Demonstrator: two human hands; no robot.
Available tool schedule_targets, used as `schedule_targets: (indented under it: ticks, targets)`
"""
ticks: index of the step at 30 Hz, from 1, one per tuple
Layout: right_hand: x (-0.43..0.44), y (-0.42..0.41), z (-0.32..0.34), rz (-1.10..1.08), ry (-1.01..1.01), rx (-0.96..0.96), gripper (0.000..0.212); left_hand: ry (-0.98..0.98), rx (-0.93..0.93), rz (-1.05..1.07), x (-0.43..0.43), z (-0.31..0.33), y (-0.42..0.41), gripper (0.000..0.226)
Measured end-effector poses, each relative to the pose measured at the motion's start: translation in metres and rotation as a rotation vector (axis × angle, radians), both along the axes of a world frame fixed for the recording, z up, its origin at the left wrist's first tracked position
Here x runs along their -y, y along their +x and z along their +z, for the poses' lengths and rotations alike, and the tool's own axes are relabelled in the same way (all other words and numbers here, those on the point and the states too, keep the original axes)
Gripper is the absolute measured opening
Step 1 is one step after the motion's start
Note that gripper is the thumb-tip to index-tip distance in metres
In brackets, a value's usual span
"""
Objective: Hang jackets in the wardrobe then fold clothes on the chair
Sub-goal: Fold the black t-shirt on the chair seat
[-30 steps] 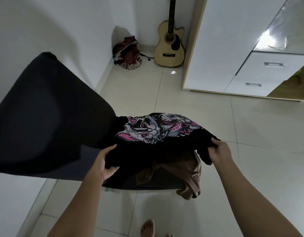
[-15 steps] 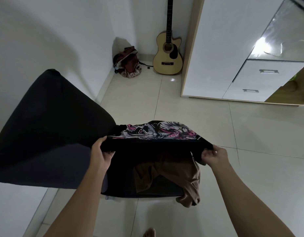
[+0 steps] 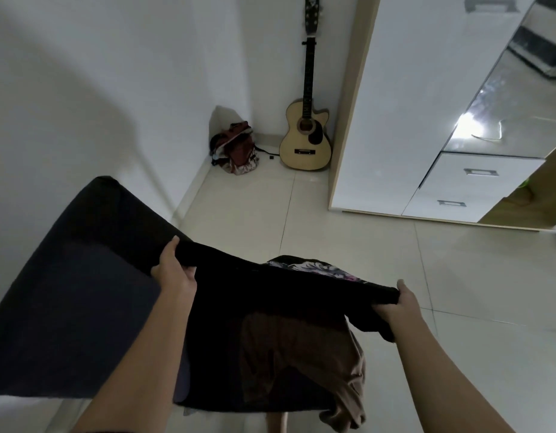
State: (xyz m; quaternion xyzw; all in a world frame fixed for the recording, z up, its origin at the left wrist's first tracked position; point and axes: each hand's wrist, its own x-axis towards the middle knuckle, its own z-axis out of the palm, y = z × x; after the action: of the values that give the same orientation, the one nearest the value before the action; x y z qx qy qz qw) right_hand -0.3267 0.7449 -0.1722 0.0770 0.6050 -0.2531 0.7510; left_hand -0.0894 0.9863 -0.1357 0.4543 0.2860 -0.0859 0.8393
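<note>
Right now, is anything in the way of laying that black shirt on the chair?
Yes: a brown garment lies on the seat of the chair beneath the black shirt, drooping over its front edge. The left hand and right hand grip the shirt.

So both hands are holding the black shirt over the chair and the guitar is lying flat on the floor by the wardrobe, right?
Not quite: the head view shows the guitar standing upright against the wall by the wardrobe, not lying flat. The left hand and right hand do hold the black shirt over the chair.
</note>
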Motion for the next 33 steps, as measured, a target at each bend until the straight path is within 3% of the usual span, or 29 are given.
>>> schedule_targets:
  ticks: [3,6,8,10,13,16,19,21,24,27,30,33]
  targets:
    - [0.024,0.027,-0.001,0.04,-0.139,-0.254,0.066,-0.002,-0.004,-0.004,0.025,0.01,0.035,0.031]
    - [0.063,0.069,0.011,0.257,-0.418,-0.636,0.049,0.009,-0.009,-0.059,0.058,0.023,0.078,0.025]
    - [0.088,0.092,0.022,0.5,-0.555,-0.804,0.051,0.007,-0.005,-0.048,0.079,0.031,0.105,0.027]
    - [0.109,0.12,0.03,0.488,-0.64,-0.705,0.045,0.001,-0.005,-0.054,0.099,0.041,0.136,0.024]
    - [0.133,0.151,0.06,0.03,-0.526,-0.321,0.015,-0.001,0.004,-0.108,0.121,0.06,0.171,0.017]
    - [0.151,0.176,0.084,-0.215,-0.49,-0.198,0.027,-0.069,0.06,-0.124,0.14,0.084,0.199,0.019]
    - [0.168,0.191,0.098,-0.16,-0.544,-0.104,0.024,-0.174,0.135,-0.134,0.146,0.102,0.22,0.033]
    - [0.175,0.191,0.106,-0.141,-0.568,-0.024,0.014,-0.207,0.19,-0.155,0.142,0.111,0.228,0.026]
    - [0.174,0.184,0.113,-0.09,-0.601,0.03,0.024,-0.154,0.251,-0.134,0.131,0.116,0.226,0.023]
    - [0.159,0.164,0.115,-0.001,-0.595,-0.039,0.029,-0.093,0.246,-0.06,0.11,0.113,0.202,0.025]
    - [0.138,0.137,0.106,0.015,-0.608,-0.173,0.037,-0.028,0.214,0.02,0.085,0.1,0.167,0.041]
    - [0.1,0.096,0.093,0.015,-0.632,-0.184,0.028,0.034,0.172,0.088,0.048,0.077,0.115,0.051]
